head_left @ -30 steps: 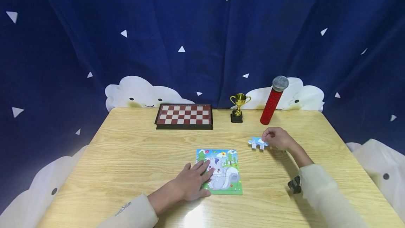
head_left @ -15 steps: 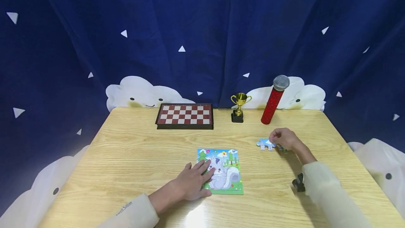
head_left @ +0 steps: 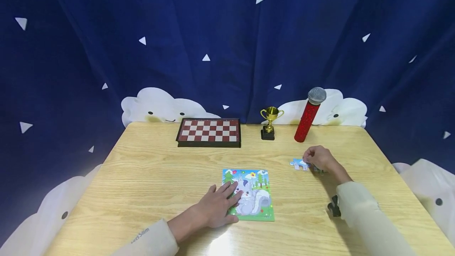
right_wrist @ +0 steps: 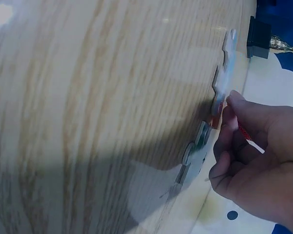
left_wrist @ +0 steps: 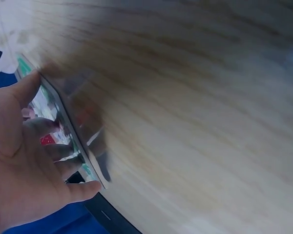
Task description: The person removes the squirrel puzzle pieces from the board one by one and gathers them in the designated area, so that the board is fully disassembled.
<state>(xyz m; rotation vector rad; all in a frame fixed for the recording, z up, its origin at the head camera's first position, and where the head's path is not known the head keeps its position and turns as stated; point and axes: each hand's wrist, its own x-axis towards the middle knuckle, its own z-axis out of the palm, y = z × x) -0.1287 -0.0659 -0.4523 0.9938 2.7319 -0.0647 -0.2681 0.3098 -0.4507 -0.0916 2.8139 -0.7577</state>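
Note:
My left hand (head_left: 217, 207) lies flat with fingers spread on the left part of a square jigsaw puzzle (head_left: 256, 202) showing a grey squirrel; its fingers cover some of the picture. In the left wrist view the puzzle (left_wrist: 71, 131) shows edge-on beneath the fingers. Over to the right, my right hand (head_left: 320, 158) pinches the right end of a blue sky jigsaw piece (head_left: 299, 164) between thumb and index finger, close over the table. Beside it, a greenish jigsaw piece (right_wrist: 198, 141) lies under the curled fingers, mostly hidden in the head view.
Along the back stand a checkered game board (head_left: 209, 132), a gold trophy cup (head_left: 271, 123) on a black base and a red microphone (head_left: 310, 114). A small black object (head_left: 334, 206) shows by the right sleeve. A dark blue curtain (head_left: 227, 42) hangs behind the wooden table (head_left: 160, 177).
My right hand has moved a little to the right, and the blue piece has shifted right with it. The left hand has stayed on the puzzle.

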